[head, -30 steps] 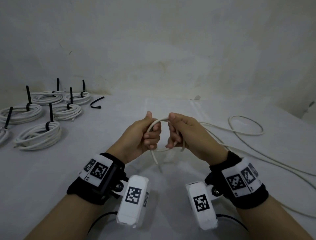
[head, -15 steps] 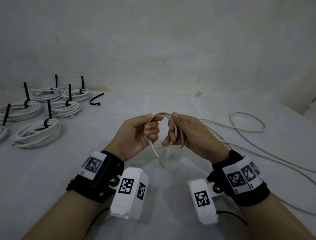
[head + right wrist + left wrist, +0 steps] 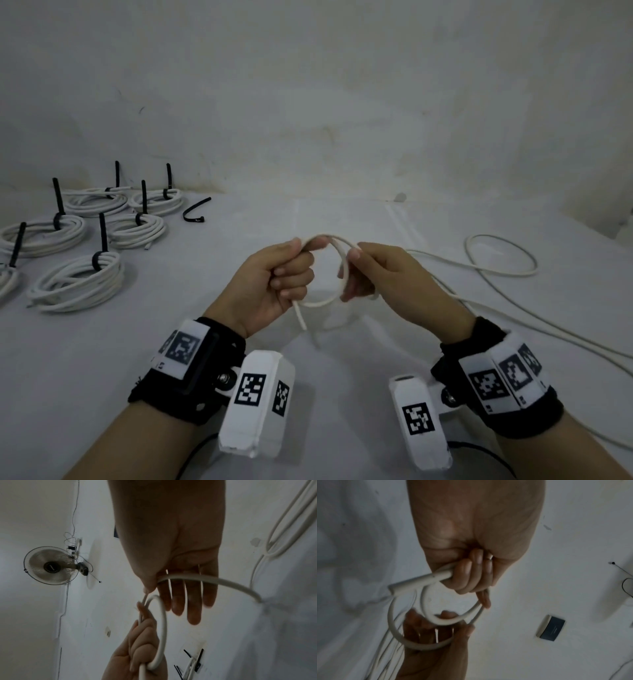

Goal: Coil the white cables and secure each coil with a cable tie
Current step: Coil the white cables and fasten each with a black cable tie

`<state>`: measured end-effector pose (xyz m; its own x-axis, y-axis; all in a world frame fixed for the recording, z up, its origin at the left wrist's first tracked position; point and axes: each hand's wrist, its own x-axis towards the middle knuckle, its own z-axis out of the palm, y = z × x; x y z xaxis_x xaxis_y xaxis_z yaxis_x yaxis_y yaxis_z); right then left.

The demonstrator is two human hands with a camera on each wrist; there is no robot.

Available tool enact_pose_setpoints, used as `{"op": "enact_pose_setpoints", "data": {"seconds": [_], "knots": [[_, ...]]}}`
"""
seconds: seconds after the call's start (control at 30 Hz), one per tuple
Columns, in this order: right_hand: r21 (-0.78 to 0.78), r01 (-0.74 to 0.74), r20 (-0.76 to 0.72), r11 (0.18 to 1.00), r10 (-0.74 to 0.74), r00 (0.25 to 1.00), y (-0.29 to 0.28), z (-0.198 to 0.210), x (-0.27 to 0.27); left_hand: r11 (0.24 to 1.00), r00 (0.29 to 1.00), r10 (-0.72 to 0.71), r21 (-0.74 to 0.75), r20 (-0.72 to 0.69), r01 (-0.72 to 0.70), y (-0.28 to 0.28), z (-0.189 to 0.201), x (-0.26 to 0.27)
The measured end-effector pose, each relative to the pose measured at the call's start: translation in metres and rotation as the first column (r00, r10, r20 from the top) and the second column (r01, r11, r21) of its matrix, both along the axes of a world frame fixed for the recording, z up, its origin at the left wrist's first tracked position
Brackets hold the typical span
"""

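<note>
Above the middle of the tabletop (image 3: pixel 342 404), a smooth, round white cable (image 3: pixel 343 265) bends into one small loop held up between the two hands. Its blunt cut end hangs down below the left hand (image 3: pixel 270 287), clear of the surface. The loop arches from the left thumb over to the right hand (image 3: pixel 387 277) and curves back underneath.

The left fingers (image 3: pixel 471 573) are curled tight around the cable, with the thumb pressing the strand at the top of the loop. In the right wrist view the right fingers (image 3: pixel 193 601) lie nearly straight and slightly spread, the cable crossing their base, while the thumb pins the strand against them. So the loop sits between the two sets of fingers, gripped at its left side and pinched at its right.

From the right hand the cable runs away to the right across the pale, matte tabletop and makes a loose flat ring near the far right. At the far left lie finished coils (image 3: pixel 77 281), each several turns of white cable cinched by a black cable tie (image 3: pixel 102 240) whose stiff tail stands up. One loose cable tie (image 3: pixel 196 210), bent into a hook, lies just right of them. Black wrist straps (image 3: pixel 191 370) carry white boxes with square printed markers.
</note>
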<state>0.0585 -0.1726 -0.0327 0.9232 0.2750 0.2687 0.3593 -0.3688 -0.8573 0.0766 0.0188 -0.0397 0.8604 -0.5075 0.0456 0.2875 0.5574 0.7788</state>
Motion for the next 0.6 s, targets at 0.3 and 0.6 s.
{"op": "enact_pose_setpoints", "data": {"seconds": [0.3,0.6], "knots": [[-0.048,0.019,0.152,0.999,-0.011,0.988,-0.029,-0.011,0.013,0.941,0.980,0.199,-0.277,-0.016,-0.196,0.015,0.006,0.010],[-0.344,0.068,0.267,0.937,0.028,0.963,-0.029,-0.005,0.009,0.880,0.957,0.283,-0.379,-0.064,-0.285,0.021,0.009,0.010]]}}
